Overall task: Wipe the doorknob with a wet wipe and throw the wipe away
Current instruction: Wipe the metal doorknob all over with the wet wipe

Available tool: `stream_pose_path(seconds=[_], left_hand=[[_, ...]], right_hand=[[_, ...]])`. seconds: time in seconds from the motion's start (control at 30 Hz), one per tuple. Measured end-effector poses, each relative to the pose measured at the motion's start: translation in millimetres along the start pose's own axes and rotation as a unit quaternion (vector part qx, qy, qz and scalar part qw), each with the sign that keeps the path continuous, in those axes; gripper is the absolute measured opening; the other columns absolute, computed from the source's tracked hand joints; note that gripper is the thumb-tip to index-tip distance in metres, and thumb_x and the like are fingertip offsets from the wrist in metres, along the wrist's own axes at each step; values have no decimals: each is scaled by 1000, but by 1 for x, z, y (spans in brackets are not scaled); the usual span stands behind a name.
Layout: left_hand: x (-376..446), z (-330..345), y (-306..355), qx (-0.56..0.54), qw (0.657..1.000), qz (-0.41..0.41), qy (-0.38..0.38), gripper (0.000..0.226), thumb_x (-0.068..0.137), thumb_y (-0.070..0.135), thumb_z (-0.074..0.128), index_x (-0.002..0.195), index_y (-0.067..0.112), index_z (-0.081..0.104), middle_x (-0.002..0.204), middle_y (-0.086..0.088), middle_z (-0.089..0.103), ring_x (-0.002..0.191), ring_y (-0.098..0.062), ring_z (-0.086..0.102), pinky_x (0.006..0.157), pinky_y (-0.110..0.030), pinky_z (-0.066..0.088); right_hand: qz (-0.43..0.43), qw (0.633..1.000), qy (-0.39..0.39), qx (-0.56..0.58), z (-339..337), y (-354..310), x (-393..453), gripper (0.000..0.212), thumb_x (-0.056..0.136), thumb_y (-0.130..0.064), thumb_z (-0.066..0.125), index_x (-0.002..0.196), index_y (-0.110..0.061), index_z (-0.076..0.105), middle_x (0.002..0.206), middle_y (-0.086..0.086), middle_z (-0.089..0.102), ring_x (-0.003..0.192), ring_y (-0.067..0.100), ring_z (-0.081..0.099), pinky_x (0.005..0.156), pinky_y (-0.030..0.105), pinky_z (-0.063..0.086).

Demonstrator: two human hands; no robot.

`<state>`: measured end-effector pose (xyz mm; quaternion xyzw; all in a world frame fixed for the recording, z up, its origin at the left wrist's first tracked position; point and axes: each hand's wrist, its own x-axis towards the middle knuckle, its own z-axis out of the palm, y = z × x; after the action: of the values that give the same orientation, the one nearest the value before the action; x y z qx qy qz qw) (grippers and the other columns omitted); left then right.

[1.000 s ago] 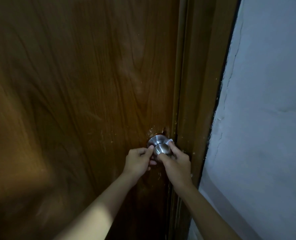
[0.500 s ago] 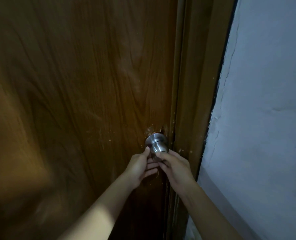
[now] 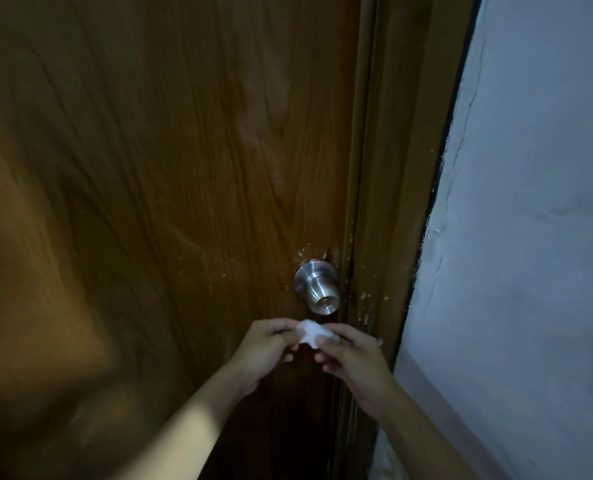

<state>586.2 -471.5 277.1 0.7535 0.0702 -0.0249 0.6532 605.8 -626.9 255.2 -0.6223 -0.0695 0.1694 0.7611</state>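
A round silver doorknob [image 3: 317,292] sticks out of the brown wooden door [image 3: 170,188] near its right edge, fully uncovered. Just below the knob, a small crumpled white wet wipe [image 3: 310,333] is pinched between both hands. My left hand [image 3: 265,351] grips its left side with thumb and fingers. My right hand [image 3: 348,355] grips its right side. Neither hand touches the knob. Both forearms reach up from the bottom of the view.
The door frame [image 3: 385,202] runs down right of the knob, flecked with white paint. A pale, cracked wall [image 3: 530,237] fills the right side. The scene is dim. No bin is in view.
Both hands have come down off the doorknob, which was partly covered before. The wipe, barely visible earlier, now shows bunched between the two hands below the knob.
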Motion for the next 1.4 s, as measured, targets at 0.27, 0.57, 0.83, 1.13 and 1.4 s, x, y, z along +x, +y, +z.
stream_pose_path(seconds=[0.27,0.57,0.83,1.13,1.4], left_hand=[[-2,-3,32,-41,980,182,73,16,91,14,50,93,16,66,97,-6,66,90,-19,63,80,-30,53],[-1,1,68,-52,964,257,51,20,96,18,38,91,18,58,80,6,61,67,-2,55,60,-18,44],[4,3,76,-31,967,248,43,22,98,20,36,98,15,57,91,-6,60,81,-17,59,69,-31,50],[16,10,67,-89,971,139,172,18,97,17,35,96,12,52,86,-3,54,73,-14,54,49,-21,44],[27,14,39,284,871,252,310,16,97,17,38,95,11,53,83,-2,58,71,-17,56,59,-28,41]], right_hand=[[-345,913,111,-190,5,-40,-9,13,72,3,71,74,-8,64,88,1,69,81,7,67,63,17,55],[-242,939,-75,-232,4,-80,-7,89,67,-24,78,138,-36,25,130,-16,40,77,8,62,63,13,50],[-224,965,-50,-126,7,-89,-7,36,74,-17,72,107,-22,59,105,1,67,96,16,65,74,29,56],[-335,920,70,-191,0,-87,1,12,80,-5,66,86,-15,68,93,0,58,86,13,59,61,14,53],[-281,770,141,-555,2,-42,24,30,93,-16,46,123,-13,44,109,-1,49,80,3,53,56,7,37]])
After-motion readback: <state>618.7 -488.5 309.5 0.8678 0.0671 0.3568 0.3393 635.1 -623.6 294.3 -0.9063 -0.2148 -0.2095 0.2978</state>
